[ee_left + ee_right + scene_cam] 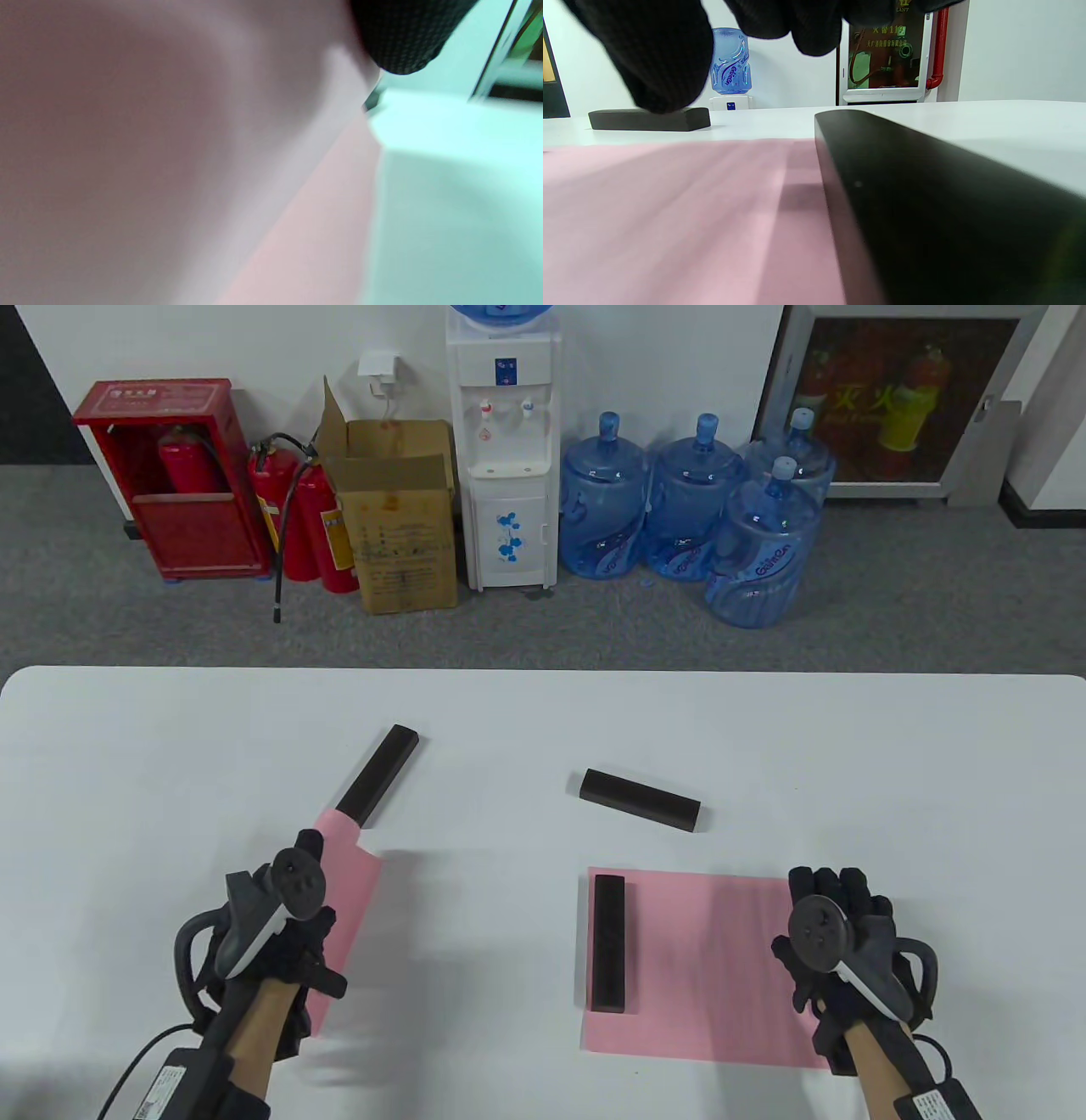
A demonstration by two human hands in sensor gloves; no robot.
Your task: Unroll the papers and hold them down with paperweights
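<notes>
On the left, a pink paper [352, 869] lies partly unrolled, with a black paperweight [377, 774] on its far end. My left hand [284, 937] grips the rolled part, which fills the left wrist view [169, 148] as a blurred curve. On the right, a second pink paper [708, 967] lies flat with a black paperweight [609, 943] on its left edge. My right hand [836, 903] rests flat on this paper's right edge, fingers spread. A third paperweight [642, 800] lies loose behind it. The right wrist view shows the paper [670, 212], the near paperweight [946, 212] and the loose one [649, 119].
The white table [543, 712] reaches to a far edge, with grey floor beyond. Water bottles [687, 500], a water dispenser [505, 449], a cardboard box [399, 517] and fire extinguishers [305, 517] stand on that floor by the wall.
</notes>
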